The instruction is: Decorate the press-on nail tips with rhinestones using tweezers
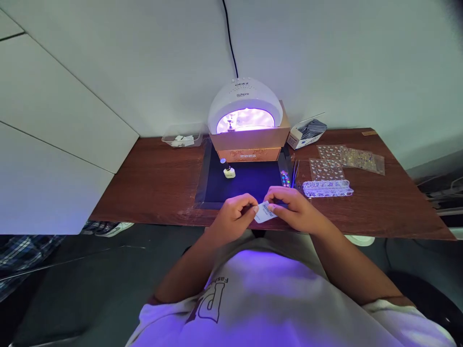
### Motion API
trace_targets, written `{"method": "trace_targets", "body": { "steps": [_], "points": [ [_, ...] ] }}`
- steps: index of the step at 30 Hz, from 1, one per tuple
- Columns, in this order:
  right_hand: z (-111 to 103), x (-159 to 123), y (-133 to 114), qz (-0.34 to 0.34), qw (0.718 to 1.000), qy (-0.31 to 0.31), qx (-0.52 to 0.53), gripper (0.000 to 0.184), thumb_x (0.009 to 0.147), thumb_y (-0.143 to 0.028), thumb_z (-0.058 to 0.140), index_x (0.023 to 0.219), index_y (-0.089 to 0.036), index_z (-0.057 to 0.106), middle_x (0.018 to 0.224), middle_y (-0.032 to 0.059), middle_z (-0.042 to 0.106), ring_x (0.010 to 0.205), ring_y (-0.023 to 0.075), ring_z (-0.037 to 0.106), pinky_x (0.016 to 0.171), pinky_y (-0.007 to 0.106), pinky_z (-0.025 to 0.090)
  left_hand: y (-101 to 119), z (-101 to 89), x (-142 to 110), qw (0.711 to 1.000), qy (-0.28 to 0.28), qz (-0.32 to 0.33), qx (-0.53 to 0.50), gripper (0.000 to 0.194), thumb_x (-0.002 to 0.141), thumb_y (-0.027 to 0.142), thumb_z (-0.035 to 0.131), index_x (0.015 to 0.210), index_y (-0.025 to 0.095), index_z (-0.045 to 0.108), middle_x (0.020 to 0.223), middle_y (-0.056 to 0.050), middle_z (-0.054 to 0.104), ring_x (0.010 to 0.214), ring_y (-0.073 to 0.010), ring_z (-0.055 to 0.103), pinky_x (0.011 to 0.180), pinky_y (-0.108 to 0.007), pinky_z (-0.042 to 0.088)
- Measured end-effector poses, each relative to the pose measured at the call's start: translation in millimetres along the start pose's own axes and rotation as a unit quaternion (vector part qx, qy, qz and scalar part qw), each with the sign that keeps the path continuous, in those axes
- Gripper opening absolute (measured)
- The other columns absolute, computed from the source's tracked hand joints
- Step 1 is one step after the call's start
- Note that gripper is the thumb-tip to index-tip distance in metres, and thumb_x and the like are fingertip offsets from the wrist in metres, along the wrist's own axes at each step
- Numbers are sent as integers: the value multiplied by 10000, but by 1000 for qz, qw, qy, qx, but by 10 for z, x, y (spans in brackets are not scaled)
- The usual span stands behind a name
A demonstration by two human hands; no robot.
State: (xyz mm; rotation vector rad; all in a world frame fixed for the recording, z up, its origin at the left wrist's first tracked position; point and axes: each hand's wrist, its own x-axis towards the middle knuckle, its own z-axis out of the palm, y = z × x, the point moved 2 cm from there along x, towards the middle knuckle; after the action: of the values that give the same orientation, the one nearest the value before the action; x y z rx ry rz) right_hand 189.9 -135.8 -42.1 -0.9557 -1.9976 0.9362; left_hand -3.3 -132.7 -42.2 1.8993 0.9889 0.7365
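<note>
Just below the centre of the frame, a small white square packet printed "Alcohol Pad" (265,213) is held between two bare hands, over the table's front edge. Its left side is pinched between thumb and forefinger by the left hand (235,215); its upper right part is pinched likewise by the right hand (293,208). For good control, it is judged, both pinches should be kept firm and close to the edge, with the pull shared evenly so that the packet is not crumpled. Elbow room seems best kept from the long clear plastic case of glitter (327,188), right of centre, and from the pale, dark-necked polish bottle (229,172), set farther back. Beyond, at upper centre, a domed white lamp (246,91) is lit violet.
</note>
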Motion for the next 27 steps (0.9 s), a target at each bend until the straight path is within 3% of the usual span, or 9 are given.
{"method": "trace_targets", "body": {
  "steps": [3,8,14,27],
  "points": [
    [70,-50,48,11,999,38,28,200,959,-276,527,782,-192,564,742,-8,548,676,121,493,625,266,369,-55,24,-31,1000,14,-10,-9,153,935,255,494,808,186,543,739,34,546,668,-99,466,640,-233,382],
    [124,-68,58,19,998,60,24,188,934,-206,540,747,-191,561,726,-11,539,675,122,489,629,271,369,-72,42,-64,1000,-18,-8,-6,124,900,245,533,786,194,534,688,44,520,616,-100,431,608,-244,352],
    [146,-60,33,-7,999,32,12,194,922,-189,549,728,-193,549,707,-14,526,662,124,473,615,273,341,18,45,-10,1000,-21,7,4,154,894,235,528,747,190,539,674,33,516,619,-107,434,605,-249,345],
    [190,-164,14,-77,995,-27,-52,190,933,-158,489,751,-209,473,709,-2,500,697,148,448,643,282,320,62,79,9,993,-93,69,18,235,904,184,497,669,180,510,624,41,471,588,-91,417,593,-248,316]
  ]
}}
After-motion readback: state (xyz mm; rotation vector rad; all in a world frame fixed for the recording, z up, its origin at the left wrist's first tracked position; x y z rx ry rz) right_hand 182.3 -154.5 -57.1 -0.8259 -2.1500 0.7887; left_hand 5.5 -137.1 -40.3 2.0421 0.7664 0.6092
